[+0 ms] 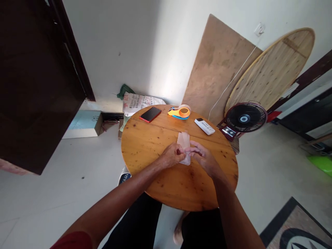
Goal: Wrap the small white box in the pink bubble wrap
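A small, flat, whitish wrapped packet (184, 139) lies on the round wooden table (166, 188) between my hands. Over its left edge my left hand (172, 155) is closed, thumb and index finger pinched together. What that pinch holds is too small to make out. My right hand (204, 158) is at the packet's right side, fingers stretched out and apart, with the tips over the packet close to the left fingertips. Whether those right fingertips touch the packet or the other hand, I cannot tell. The fingers cover the packet's middle.
Toward the table's far edge are a phone (150, 114) with a red rim, an orange-and-blue tape dispenser (179, 112) and a white power bank (204, 126). A fan (245, 118) stands beyond the right edge. Boards lean on the wall; a printed sack (140, 101) lies behind.
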Demonstrator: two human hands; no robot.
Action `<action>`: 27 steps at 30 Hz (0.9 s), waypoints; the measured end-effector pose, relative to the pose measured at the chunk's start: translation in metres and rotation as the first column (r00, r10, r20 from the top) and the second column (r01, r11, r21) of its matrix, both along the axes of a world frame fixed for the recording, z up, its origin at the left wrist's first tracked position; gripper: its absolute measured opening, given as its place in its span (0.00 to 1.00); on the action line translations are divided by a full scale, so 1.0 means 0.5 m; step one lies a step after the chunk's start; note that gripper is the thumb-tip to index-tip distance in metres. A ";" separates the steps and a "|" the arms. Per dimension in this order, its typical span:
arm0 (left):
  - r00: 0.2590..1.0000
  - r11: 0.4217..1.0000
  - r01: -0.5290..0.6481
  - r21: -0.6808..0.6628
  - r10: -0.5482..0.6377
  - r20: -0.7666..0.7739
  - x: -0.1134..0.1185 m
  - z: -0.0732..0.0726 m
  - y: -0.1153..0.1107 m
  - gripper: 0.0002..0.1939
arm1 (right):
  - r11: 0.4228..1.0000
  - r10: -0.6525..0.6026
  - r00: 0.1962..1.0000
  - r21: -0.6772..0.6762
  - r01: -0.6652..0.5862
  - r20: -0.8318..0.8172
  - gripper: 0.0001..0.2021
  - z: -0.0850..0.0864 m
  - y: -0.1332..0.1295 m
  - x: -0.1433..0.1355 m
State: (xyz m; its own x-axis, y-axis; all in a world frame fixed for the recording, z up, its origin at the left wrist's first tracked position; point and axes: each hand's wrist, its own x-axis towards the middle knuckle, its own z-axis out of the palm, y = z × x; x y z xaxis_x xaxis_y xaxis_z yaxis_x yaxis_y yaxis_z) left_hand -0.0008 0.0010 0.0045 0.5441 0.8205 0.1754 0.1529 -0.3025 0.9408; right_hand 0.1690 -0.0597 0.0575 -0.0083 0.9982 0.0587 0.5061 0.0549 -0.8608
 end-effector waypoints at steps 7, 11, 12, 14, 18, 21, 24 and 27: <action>0.989 0.989 -0.111 0.098 0.119 -0.086 0.007 0.009 -0.007 0.05 | 0.982 -0.091 0.978 0.178 0.057 0.188 0.13 -0.062 0.040 0.022; 0.972 0.965 -0.154 0.213 0.186 -0.140 0.004 0.017 -0.018 0.05 | 0.980 -0.070 0.960 0.199 0.015 0.272 0.12 -0.062 0.051 0.011; 0.971 0.953 -0.150 0.263 0.192 -0.141 0.004 0.017 -0.019 0.08 | 0.982 -0.059 0.957 0.188 0.005 0.282 0.12 -0.060 0.053 0.007; 0.975 0.922 -0.124 0.366 0.182 -0.128 0.003 0.015 -0.020 0.16 | 0.987 -0.038 0.950 0.160 -0.013 0.309 0.13 -0.056 0.056 0.003; 0.981 0.864 -0.066 0.499 0.147 -0.124 0.004 0.009 -0.019 0.21 | 0.988 0.001 0.956 0.148 -0.046 0.292 0.13 -0.055 0.058 0.006; 0.976 0.854 -0.056 0.518 0.155 -0.151 0.004 0.008 -0.020 0.16 | 0.972 -0.133 0.981 0.213 0.102 0.139 0.13 -0.056 0.059 0.021; 0.974 0.843 -0.057 0.535 0.165 -0.157 0.003 0.010 -0.022 0.13 | 0.943 -0.315 0.949 0.118 0.310 0.024 0.15 -0.057 0.067 0.042; 0.972 0.837 -0.068 0.543 0.179 -0.154 0.004 0.008 -0.023 0.13 | 0.917 -0.391 0.920 -0.097 0.387 -0.030 0.15 -0.060 0.089 0.053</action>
